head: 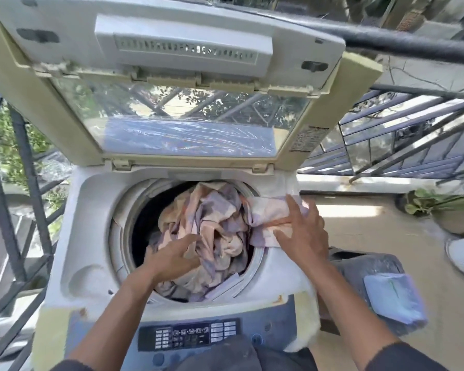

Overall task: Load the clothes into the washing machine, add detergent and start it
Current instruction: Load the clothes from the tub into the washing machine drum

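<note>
While loading is underway, nothing touched yet at the dark button panel [189,336] on the near edge. Pressing, fingers spread, left hand [172,257] on the peach-and-lilac patterned cloth [214,226] in the drum; right hand [302,231] flattening the part draped over the right rim. Detergent, start still to come.

This is a home balcony or outdoor terrace used as a laundry spot. A top-loading washing machine [172,210] stands in the open air with its lid [172,84] raised. Behind and to the left of the machine runs a dark metal railing [19,188], with green foliage [3,145] beyond it. To the machine's right lies a sunlit tiled floor [373,231], and farther right a potted plant [447,210] sits on it, with more railing [402,135] behind.
</note>
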`<act>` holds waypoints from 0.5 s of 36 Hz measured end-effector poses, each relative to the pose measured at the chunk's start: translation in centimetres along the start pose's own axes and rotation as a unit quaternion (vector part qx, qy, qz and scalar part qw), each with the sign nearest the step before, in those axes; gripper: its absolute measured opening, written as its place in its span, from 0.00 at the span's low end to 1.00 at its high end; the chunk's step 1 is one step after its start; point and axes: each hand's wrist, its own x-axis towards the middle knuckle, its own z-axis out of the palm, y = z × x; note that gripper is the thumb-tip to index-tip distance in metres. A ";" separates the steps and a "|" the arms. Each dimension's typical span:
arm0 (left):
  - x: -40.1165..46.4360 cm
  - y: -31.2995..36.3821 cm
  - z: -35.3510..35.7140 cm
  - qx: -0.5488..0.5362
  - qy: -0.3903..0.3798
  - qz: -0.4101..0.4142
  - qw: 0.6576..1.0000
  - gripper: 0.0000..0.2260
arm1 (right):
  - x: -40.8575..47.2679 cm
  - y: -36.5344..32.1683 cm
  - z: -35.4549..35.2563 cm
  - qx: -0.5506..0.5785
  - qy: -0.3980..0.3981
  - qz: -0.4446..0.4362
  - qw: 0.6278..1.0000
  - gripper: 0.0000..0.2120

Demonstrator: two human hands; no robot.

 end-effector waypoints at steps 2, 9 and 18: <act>-0.1 0.1 -0.1 -0.002 -0.003 0.002 1.000 0.26 | 0.2 0.5 0.6 -0.008 0.057 -0.028 0.998 0.32; -0.6 -1.7 0.0 -0.068 0.009 -0.002 0.998 0.24 | 0.4 -0.8 0.9 -0.030 0.221 -0.062 0.973 0.08; -0.8 -2.8 0.3 -0.132 0.020 -0.022 0.991 0.27 | -2.4 -10.9 0.0 0.267 0.103 -0.114 0.951 0.04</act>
